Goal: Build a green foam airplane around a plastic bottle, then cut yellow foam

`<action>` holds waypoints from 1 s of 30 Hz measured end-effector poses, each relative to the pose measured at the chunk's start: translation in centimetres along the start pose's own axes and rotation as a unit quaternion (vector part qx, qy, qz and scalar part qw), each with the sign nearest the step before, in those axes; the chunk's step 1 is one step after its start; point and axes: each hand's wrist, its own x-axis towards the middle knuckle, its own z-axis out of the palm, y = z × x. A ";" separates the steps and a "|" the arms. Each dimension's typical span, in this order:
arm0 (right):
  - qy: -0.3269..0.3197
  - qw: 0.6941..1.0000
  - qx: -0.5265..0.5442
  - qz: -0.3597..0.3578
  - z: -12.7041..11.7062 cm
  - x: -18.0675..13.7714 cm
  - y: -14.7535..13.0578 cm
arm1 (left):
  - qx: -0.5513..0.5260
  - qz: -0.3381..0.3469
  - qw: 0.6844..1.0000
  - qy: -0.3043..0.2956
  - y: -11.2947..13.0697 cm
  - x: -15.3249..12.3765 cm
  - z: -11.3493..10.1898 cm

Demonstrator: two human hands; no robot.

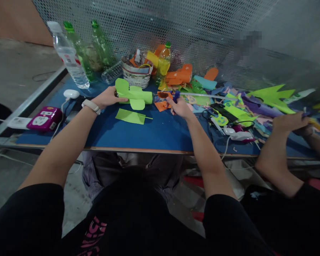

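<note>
My left hand, with a pale band on the wrist, is closed around the left end of a bright green foam rocket. The rocket lies sideways, a tube with rounded fins. My right hand grips a blue glue gun, its front toward the rocket's right end. A long clear glue stick runs out behind it to the right. Whether the nozzle touches the rocket I cannot tell. Below the rocket lies a flat green foam strip. Orange foam scraps lie between my hands.
Several bottles stand at the back, including a clear water bottle, near a woven basket. A magenta power socket sits at left. Foam scraps and cables cover the right side of the blue table, where a co-worker's hand works.
</note>
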 end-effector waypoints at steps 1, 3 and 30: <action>0.000 1.000 0.002 0.000 0.0 0.0 0.1 | -0.003 0.006 1.000 0.000 0.0 0.0 0.0; -0.001 1.000 0.009 -0.006 0.0 0.1 0.2 | -0.007 0.011 1.000 0.003 -0.1 0.0 0.0; -0.001 1.000 -0.002 0.026 0.3 -0.9 -2.0 | -0.003 0.008 1.000 0.000 -0.1 0.1 0.0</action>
